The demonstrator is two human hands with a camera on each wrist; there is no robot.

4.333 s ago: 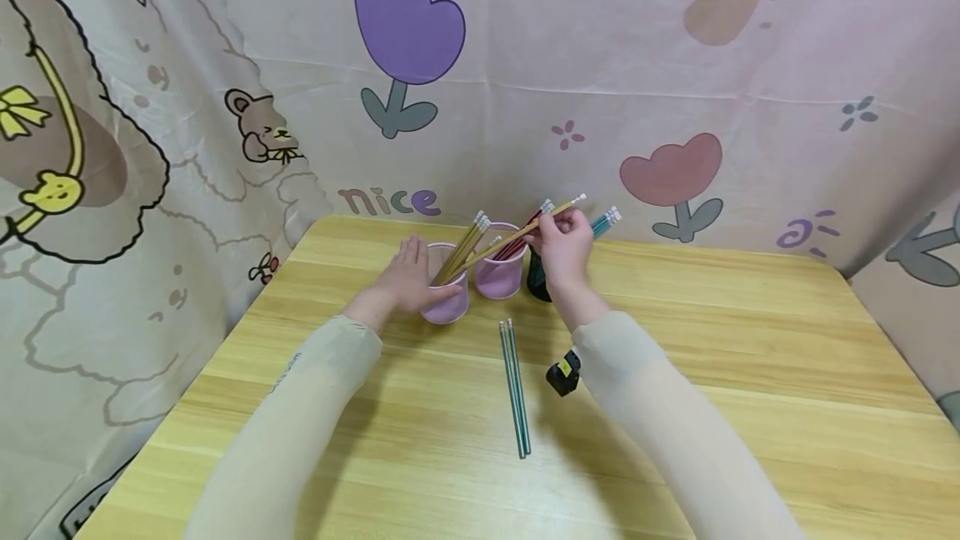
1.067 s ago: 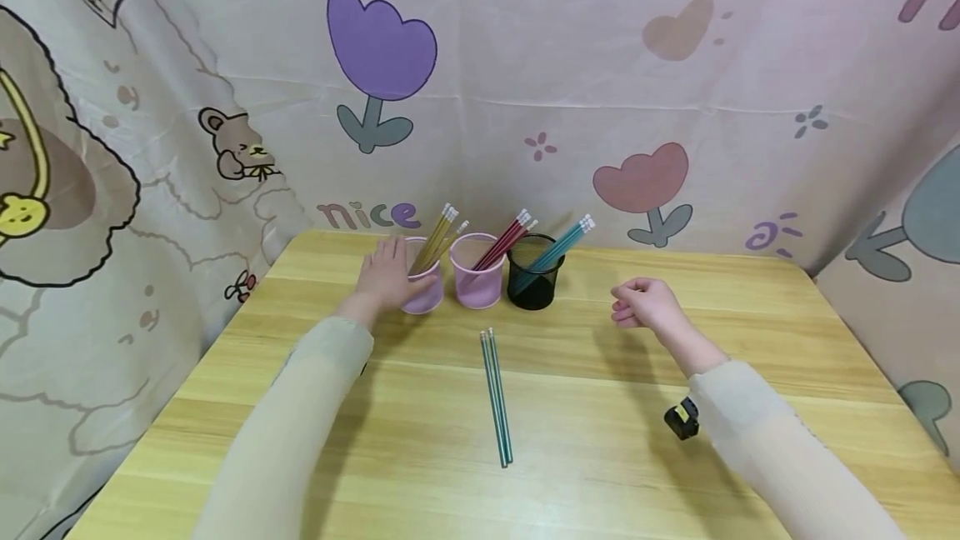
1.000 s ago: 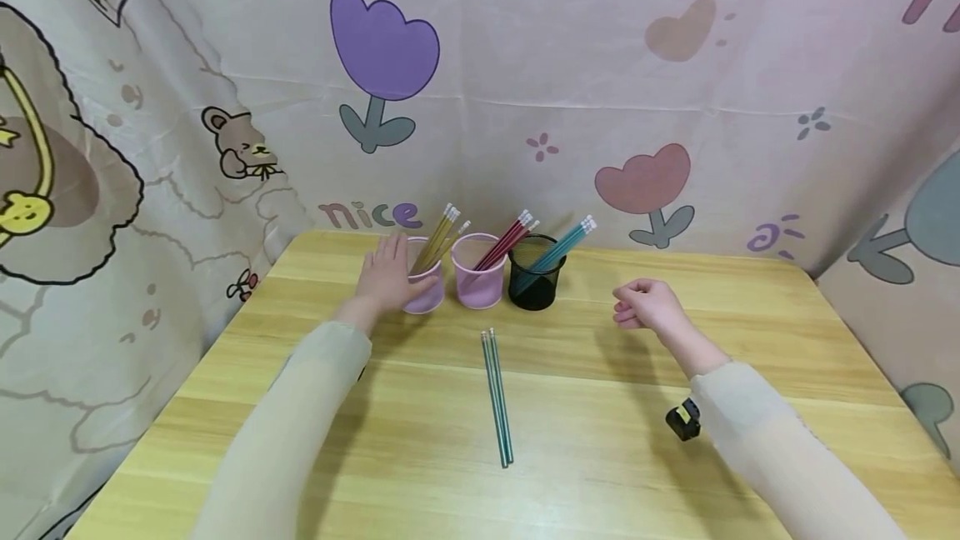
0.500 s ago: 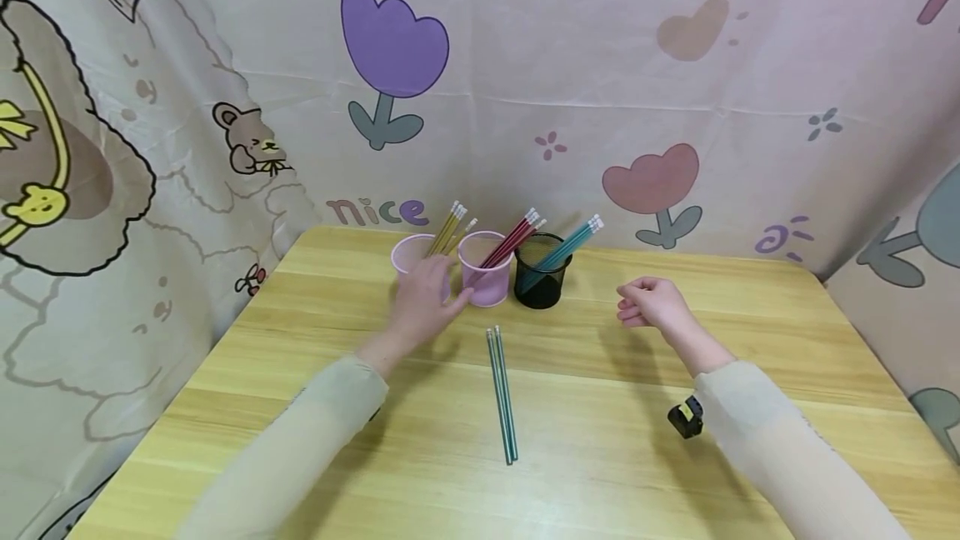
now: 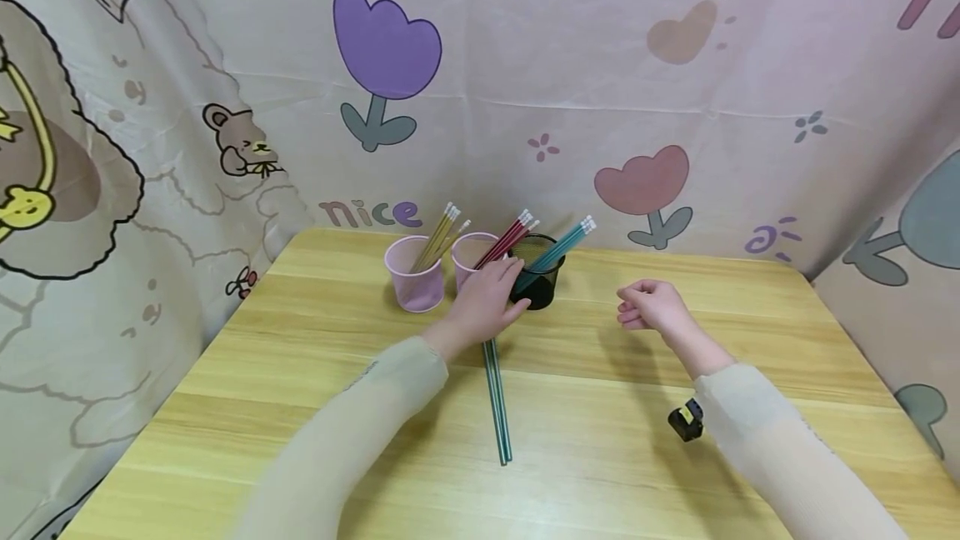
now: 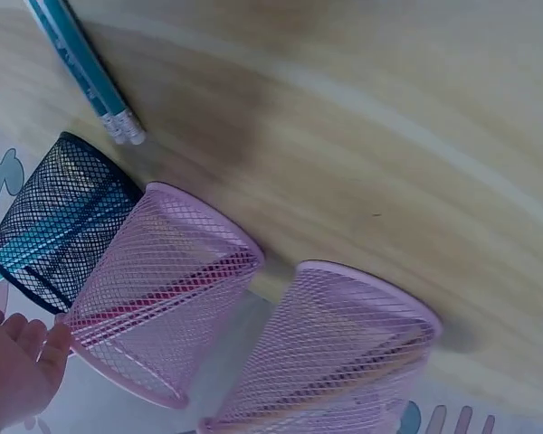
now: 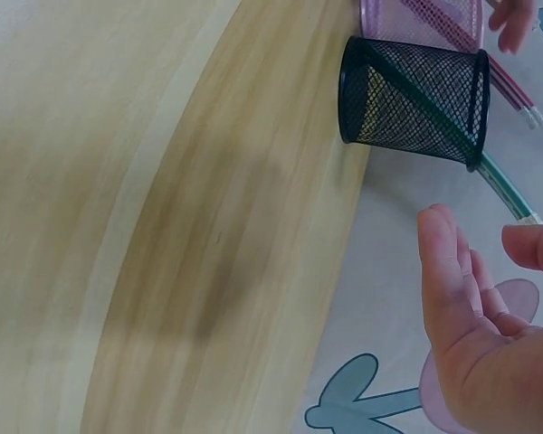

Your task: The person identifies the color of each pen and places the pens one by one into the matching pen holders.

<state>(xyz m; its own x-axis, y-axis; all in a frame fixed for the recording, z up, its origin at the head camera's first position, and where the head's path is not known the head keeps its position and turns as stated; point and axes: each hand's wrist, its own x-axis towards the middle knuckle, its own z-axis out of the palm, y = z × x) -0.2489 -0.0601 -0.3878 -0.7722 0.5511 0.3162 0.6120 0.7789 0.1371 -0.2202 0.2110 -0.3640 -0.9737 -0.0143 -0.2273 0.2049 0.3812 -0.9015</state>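
Note:
My left hand (image 5: 480,307) is in front of the middle pink mesh pencil cup (image 5: 467,252), its fingers reaching toward the black mesh cup (image 5: 536,294). It grips nothing; whether the fingertips touch a rim I cannot tell. Red pencils (image 5: 506,242) lean in the middle cup, and teal pencils (image 5: 558,250) lean in the black one. The left pink cup (image 5: 417,290) holds yellow pencils (image 5: 438,242). To the right of the black cup my right hand (image 5: 654,307) hovers over the table, fingers loosely bent, holding nothing. In the right wrist view its thumb and fingers (image 7: 442,262) are apart.
Two green pencils (image 5: 497,407) lie side by side on the wooden table (image 5: 600,457), their top ends under my left hand in the head view. A black wrist camera (image 5: 686,421) shows below the right sleeve. A patterned cloth (image 5: 495,40) hangs behind the table.
The yellow pencil that my right hand held is now in the left cup, and that hand has moved right. My left hand has left the left cup and moved right toward the black cup.

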